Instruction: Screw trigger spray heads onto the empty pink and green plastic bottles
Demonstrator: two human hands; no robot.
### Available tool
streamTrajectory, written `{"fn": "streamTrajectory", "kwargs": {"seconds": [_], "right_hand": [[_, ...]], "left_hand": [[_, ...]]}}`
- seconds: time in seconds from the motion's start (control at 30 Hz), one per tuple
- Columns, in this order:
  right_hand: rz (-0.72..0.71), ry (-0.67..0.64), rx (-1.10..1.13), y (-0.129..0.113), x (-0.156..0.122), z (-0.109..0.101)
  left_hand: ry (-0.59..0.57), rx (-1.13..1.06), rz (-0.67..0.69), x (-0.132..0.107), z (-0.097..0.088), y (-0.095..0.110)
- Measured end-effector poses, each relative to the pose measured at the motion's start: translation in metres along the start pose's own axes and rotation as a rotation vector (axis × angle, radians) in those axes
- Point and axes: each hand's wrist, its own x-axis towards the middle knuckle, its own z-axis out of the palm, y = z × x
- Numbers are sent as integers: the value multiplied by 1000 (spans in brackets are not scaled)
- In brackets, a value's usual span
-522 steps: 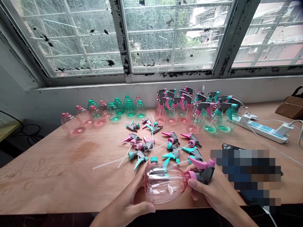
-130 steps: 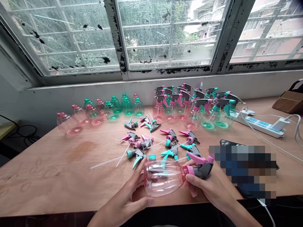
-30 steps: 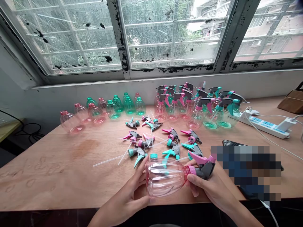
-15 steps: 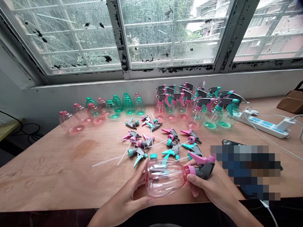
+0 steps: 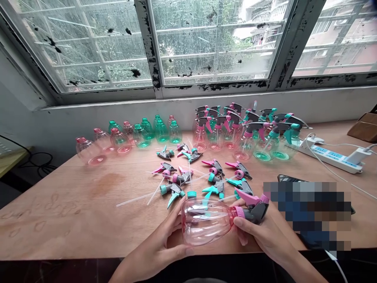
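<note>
A clear pink spray bottle lies sideways between my hands, its base to the left, above the table's front edge. On its neck sits a pink and grey trigger sprayer head, and a thin tube shows through the wall. My left hand cups the base end, thumb below and fingers behind. With thumb and fingers, my right hand grips the pink collar at the neck. Just beyond the bottle lie several loose trigger heads, such as a teal one and a pink one, with clear tubes.
Open-necked pink and green bottles stand at the back left. Bottles with trigger heads crowd the back centre-right. To the right are a white power strip with cables, a phone partly blurred out, and a brown box.
The view has shifted very slightly. Both hands keep the same hold on the spray bottle, and nothing else has visibly moved.
</note>
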Motion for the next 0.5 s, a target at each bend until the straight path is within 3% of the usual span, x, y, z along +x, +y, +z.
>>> {"fn": "streamTrajectory", "kwargs": {"seconds": [0.5], "right_hand": [[-5,4,-8,0,1,0]], "left_hand": [[-14,25,44,0,0,-3]]}}
